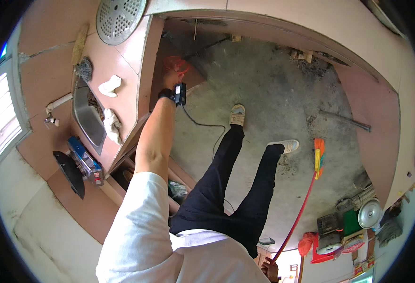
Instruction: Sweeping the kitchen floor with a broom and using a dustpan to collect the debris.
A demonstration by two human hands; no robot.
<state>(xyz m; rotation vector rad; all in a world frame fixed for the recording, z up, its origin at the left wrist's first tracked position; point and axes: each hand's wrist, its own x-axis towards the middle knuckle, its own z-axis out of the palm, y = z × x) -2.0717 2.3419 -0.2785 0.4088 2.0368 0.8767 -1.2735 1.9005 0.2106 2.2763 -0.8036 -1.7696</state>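
Note:
My left arm stretches forward beneath the counter edge, with a black device strapped to the wrist (179, 93) and a cable trailing from it. My left hand (171, 79) is blurred and appears closed on a red plastic basket (177, 63), whose openwork rim shows beyond the fingers. Low at the right, my right hand (271, 270) grips the red handle of a broom (298, 215). Its yellow head with orange and teal bristles (319, 155) touches the concrete floor (264, 81) to the right of my shoes.
A tiled counter (127, 53) at the left bears a perforated metal disc (120, 21), white cloths (112, 125), a sink (92, 120) and a gas stove (85, 159). A metal pipe (347, 120) juts over the floor at right. Pot lids (369, 213) and clutter stand at lower right.

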